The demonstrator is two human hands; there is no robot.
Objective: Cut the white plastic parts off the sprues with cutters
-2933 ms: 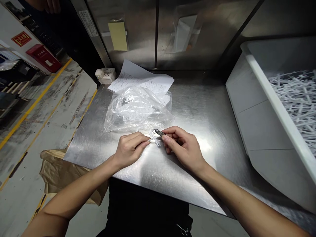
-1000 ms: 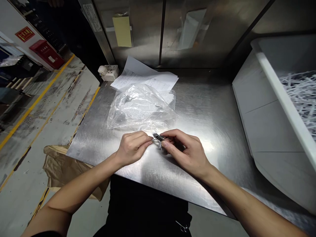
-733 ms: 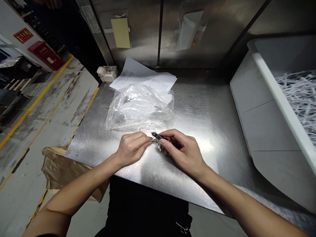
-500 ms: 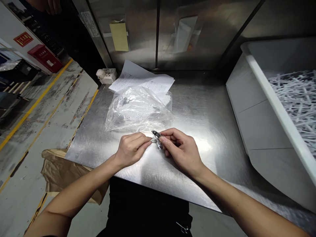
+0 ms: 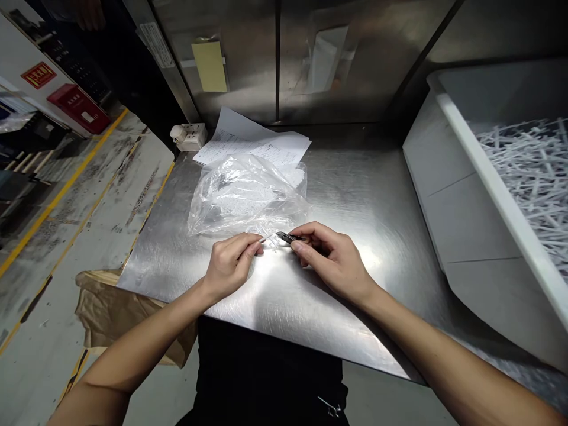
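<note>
Over the front of the metal table, my left hand (image 5: pixel 233 260) pinches a thin white branched plastic piece (image 5: pixel 270 238) between thumb and fingers. My right hand (image 5: pixel 335 257) is closed around a small dark metal nail clipper (image 5: pixel 285 237). Its jaws point left, right beside the white piece; whether they touch it I cannot make out. Just behind both hands lies a clear plastic bag (image 5: pixel 244 201) with many tiny white bits in it.
A large grey bin (image 5: pixel 470 231) of thin white plastic pieces (image 5: pixel 532 177) stands on the right. Printed sheets (image 5: pixel 266 145) and a white socket box (image 5: pixel 192 137) lie at the back. Brown paper (image 5: pixel 119 313) sits below the table's left edge. Another person stands at the upper left.
My left hand has shifted slightly left and up with the white piece. The nail clipper has turned flatter in my right hand, and the two hands are a little farther apart.
</note>
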